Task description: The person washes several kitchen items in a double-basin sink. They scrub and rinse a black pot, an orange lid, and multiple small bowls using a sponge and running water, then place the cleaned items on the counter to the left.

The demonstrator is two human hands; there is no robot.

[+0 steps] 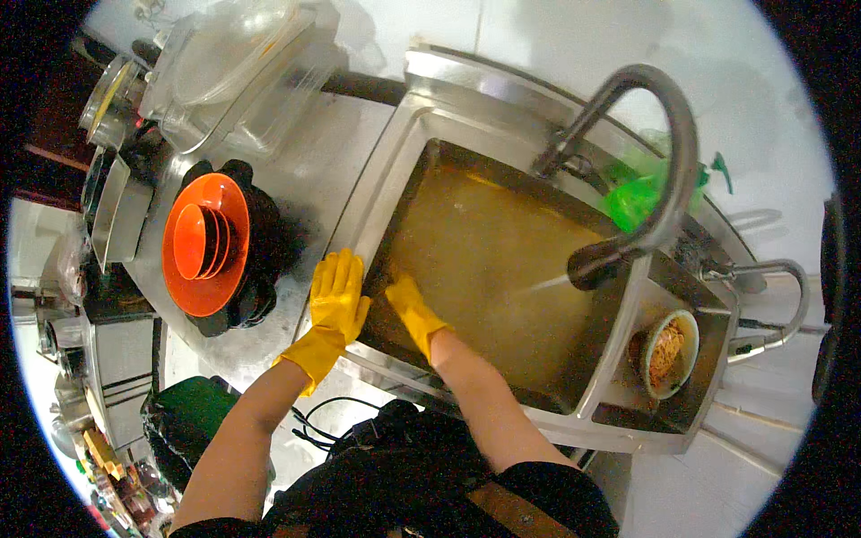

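Observation:
My left hand [338,299], in a yellow rubber glove, lies flat on the left rim of a stainless-steel sink [377,173], fingers stretched out and thumb apart. It holds nothing. My right hand [412,304], gloved in the same yellow, dips into cloudy brown water [494,269] near the basin's left wall. Its fingers are under the surface, so whatever they touch is hidden. From a dark curved faucet [679,141], a stream of water runs into the basin.
Left of the sink, orange bowls [192,242] sit nested in a larger orange bowl [202,296] on black dishes [266,269]. Clear plastic containers [235,81] stand behind. A small side basin holds a strainer cup [672,353] of food scraps. A green bag [632,198] lies behind the faucet.

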